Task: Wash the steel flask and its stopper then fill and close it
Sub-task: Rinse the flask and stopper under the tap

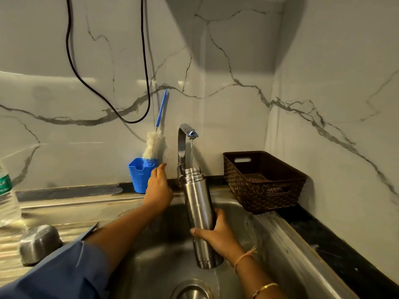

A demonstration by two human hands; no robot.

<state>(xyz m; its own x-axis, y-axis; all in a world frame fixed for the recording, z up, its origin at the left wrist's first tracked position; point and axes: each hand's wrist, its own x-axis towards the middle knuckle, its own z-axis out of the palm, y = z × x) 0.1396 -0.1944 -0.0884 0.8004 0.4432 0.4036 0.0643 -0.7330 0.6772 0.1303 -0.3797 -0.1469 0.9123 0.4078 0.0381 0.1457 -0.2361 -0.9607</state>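
Note:
An open steel flask [199, 210] is held upright over the sink, its threaded mouth right under the tap spout [191, 132]. A thin stream of water runs from the spout into the mouth, and water trickles off the flask's base. My right hand [218, 231] grips the flask's lower half. My left hand [158, 188] reaches up beside the tap's base with fingers extended and holds nothing. The stopper is not visible.
A blue holder [140, 178] with a bottle brush [155, 145] stands left of the tap. A brown woven basket [263, 182] sits on the right counter. A steel bowl [40, 240] lies upside down on the drainboard, with a plastic water bottle [6, 197] at far left. Sink drain [192, 290] below.

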